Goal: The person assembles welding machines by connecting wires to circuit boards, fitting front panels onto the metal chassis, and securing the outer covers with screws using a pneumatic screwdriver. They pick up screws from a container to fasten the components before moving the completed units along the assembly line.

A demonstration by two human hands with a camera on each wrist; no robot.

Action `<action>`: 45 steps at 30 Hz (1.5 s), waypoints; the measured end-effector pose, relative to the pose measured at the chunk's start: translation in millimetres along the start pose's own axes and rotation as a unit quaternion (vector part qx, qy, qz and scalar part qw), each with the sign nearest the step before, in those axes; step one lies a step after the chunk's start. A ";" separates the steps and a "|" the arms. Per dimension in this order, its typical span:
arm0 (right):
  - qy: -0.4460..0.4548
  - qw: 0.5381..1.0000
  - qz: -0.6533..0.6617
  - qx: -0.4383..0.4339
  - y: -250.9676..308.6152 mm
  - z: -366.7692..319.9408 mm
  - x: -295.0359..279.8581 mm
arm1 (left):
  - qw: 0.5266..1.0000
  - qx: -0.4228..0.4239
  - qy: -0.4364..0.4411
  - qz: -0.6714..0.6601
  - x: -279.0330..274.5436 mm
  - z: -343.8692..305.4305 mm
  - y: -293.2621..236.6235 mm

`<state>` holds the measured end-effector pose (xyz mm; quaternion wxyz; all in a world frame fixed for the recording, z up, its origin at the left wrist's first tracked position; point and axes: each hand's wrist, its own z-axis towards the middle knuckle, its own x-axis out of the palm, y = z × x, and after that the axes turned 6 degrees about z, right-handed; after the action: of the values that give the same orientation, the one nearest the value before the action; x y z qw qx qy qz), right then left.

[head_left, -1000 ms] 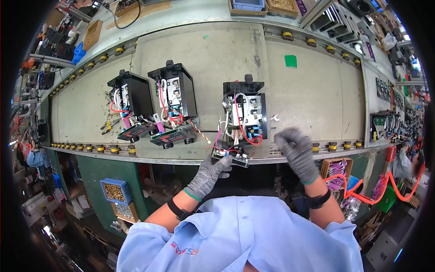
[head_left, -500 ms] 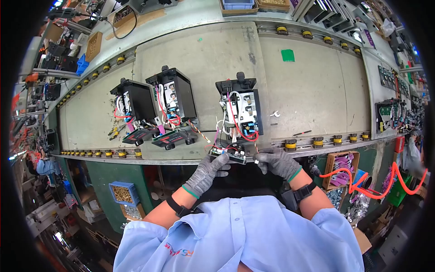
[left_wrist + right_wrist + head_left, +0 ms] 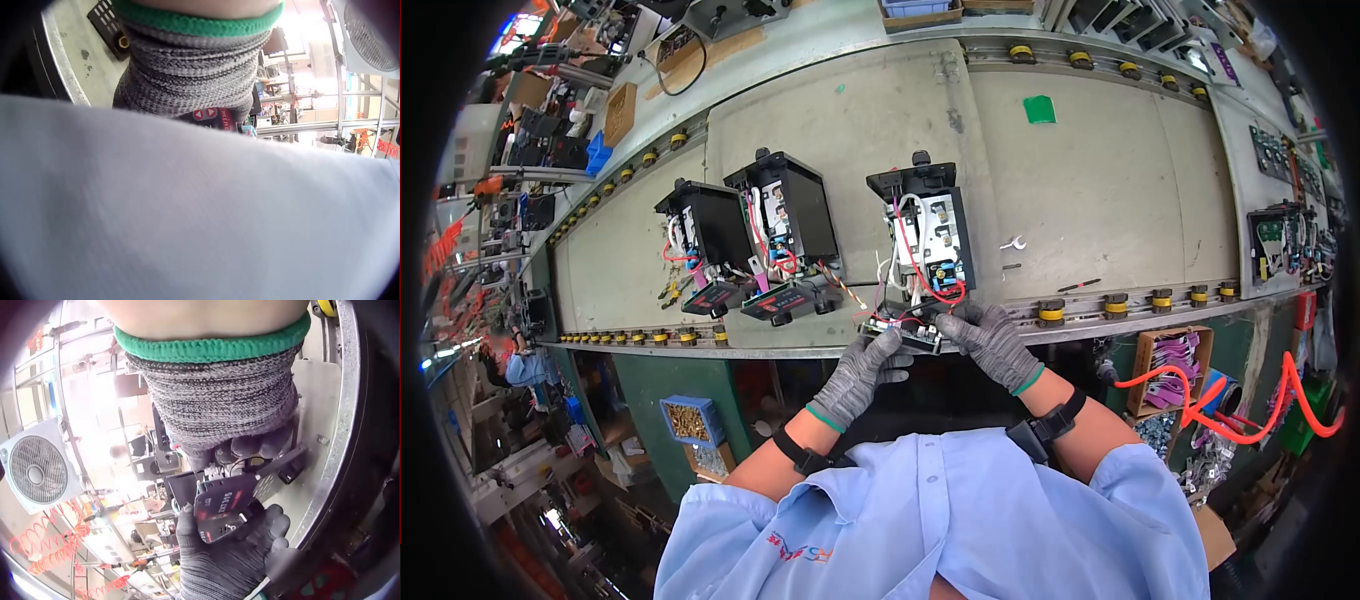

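My gloved left hand [image 3: 859, 378] grips the left end of a small circuit panel [image 3: 912, 338] at the table's front edge. In the right wrist view the panel [image 3: 220, 501] shows a dark printed face, with the left hand's thumb [image 3: 188, 530] against its edge. At the panel's right end, the fingers of my gloved right hand [image 3: 994, 347] are curled at wires; the exact hold is hidden. Wires link the panel to an open black unit [image 3: 930, 232] behind it. The left wrist view is mostly covered by cloth, with the left glove [image 3: 187, 69] above.
Two similar black units [image 3: 798, 215] [image 3: 718, 225] stand to the left with their panels in front. A small wrench [image 3: 1013, 243], a red and black pen-like tool [image 3: 1079, 286] and a green square [image 3: 1040, 110] lie to the right. Rollers [image 3: 1051, 312] line the front edge.
My right hand has come in from the right to the wires, then moved up and left to the panel's right end. My left hand keeps its grip on the panel.
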<state>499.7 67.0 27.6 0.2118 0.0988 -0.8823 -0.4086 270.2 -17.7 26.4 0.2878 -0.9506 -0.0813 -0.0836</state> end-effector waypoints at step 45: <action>-0.118 0.821 -0.553 -0.079 114.9 38.5 -5.8 | 0.997 0.004 -0.012 -0.081 -17.9 -3.3 -14.4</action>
<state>487.2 169.5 91.4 -0.1484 0.5038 -0.6627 -0.5338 249.5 -9.7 33.1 0.2828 -0.9406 -0.1618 -0.0952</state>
